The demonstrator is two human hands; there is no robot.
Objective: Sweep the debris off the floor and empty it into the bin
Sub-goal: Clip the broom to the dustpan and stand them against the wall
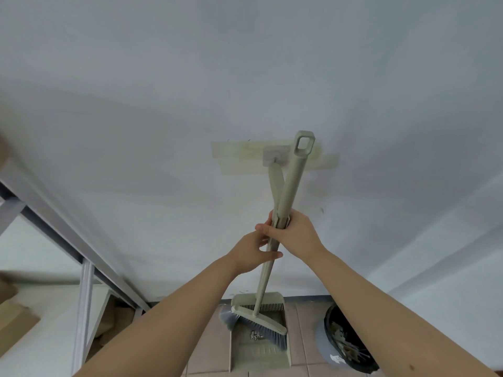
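Olive-green broom stands head-down in the dustpan, its grey bristles over small bits of debris on the pan's floor. High above the dustpan, the right hand wraps the shaft, and the left hand curls round it just below. Bin, black-lined and holding scraps, sits right of the dustpan, near but apart.
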